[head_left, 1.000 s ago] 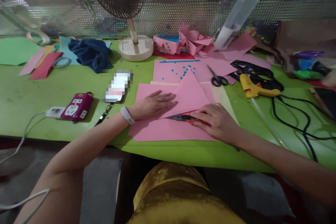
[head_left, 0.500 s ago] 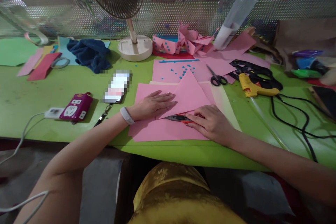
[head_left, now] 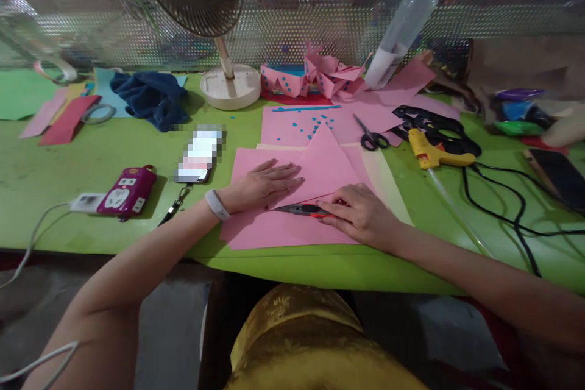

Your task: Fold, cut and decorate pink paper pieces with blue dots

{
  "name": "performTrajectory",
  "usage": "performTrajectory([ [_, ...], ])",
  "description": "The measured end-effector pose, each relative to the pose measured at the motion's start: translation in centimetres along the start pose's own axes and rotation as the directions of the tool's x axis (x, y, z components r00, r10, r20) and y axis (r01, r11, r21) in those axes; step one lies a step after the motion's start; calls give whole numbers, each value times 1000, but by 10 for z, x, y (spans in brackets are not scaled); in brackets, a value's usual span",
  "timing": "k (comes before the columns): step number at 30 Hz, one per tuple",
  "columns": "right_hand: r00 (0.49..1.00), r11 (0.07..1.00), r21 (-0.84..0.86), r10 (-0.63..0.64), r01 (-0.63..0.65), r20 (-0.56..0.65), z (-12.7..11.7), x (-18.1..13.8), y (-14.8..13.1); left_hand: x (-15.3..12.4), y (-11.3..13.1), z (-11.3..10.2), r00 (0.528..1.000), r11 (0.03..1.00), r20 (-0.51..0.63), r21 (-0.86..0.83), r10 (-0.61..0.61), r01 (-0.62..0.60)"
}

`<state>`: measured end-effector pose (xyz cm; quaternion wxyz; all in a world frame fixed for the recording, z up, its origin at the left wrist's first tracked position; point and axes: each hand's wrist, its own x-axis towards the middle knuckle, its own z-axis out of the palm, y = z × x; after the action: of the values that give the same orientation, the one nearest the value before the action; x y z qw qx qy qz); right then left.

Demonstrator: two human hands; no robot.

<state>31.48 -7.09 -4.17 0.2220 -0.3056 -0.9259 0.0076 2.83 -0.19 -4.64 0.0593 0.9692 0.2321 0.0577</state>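
My left hand (head_left: 265, 186) lies flat with fingers stretched out on pink paper (head_left: 292, 228), over the left part of a folded triangular flap (head_left: 326, 161). In my right hand (head_left: 361, 213) is a red and black utility knife (head_left: 295, 209), held low and nearly level. Its tip points left along the flap's lower edge, close to my left hand's fingers. Part of the handle is hidden under my right fingers. Cream paper (head_left: 388, 180) shows beneath the pink sheets on the right.
Behind the paper lie small blue bits (head_left: 315, 128) and black scissors (head_left: 371, 137). Folded pink paper pieces (head_left: 286, 80) and a fan (head_left: 231, 88) stand farther back. At right is a yellow glue gun (head_left: 436, 152) with cables; at left, a phone (head_left: 200, 155) and purple power socket (head_left: 128, 191).
The knife and my right hand have shifted slightly left along the flap's edge. My left hand stays flat on the paper. The whole view has moved a little.
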Motion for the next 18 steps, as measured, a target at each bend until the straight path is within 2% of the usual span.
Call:
performTrajectory([
  [7, 996, 996, 8, -88, 88, 32, -5, -5, -8, 2, 6, -6, 999, 998, 1, -52, -44, 44],
  [9, 993, 993, -11, -116, 117, 37, -11, -8, -10, 2, 5, -8, 998, 995, -28, -78, -65, 62],
  [11, 992, 991, -48, -120, 122, 32, -20, -14, -8, 1, 4, -12, 986, 987, -89, -99, -139, 130],
  [15, 999, 989, -141, -49, 49, 4, -42, -36, 5, 0, 8, -22, 916, 934, -185, -96, -356, 343],
  [18, 993, 977, -182, 106, -113, -48, -54, -56, 19, 1, 11, -25, 875, 891, -169, -122, -453, 438],
])
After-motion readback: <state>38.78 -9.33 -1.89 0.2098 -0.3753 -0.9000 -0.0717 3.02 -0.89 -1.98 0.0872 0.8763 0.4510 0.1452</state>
